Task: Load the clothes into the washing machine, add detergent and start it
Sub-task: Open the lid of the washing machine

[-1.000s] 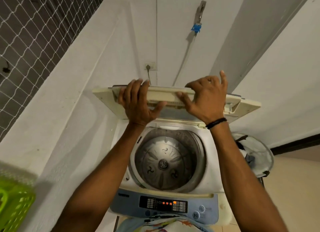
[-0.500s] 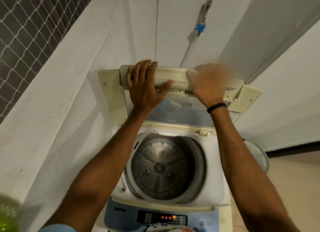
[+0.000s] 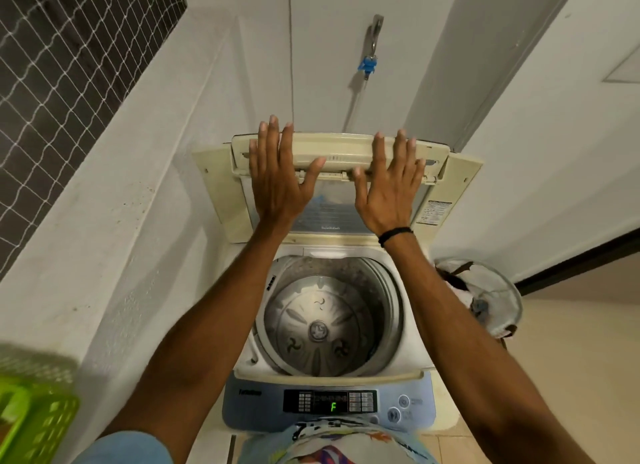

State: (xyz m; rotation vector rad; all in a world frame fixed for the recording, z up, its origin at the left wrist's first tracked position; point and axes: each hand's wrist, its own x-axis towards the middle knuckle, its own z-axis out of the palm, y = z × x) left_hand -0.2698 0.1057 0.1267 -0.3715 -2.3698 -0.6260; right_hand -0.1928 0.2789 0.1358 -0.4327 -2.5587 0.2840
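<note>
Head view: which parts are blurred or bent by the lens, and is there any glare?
Head view: the basket at lower left is blurred; the left hand, right hand and lid are sharp; the wall leans, its edges bowed, a wide-angle effect; soft glare lies on the drum floor.

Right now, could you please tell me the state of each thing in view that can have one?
lid, raised and folded, open.
drum, empty.
display, lit, showing a green F.
left hand, open, flat against the lid.
right hand, open, flat against the lid.
mesh hamper, holding clothes.
</note>
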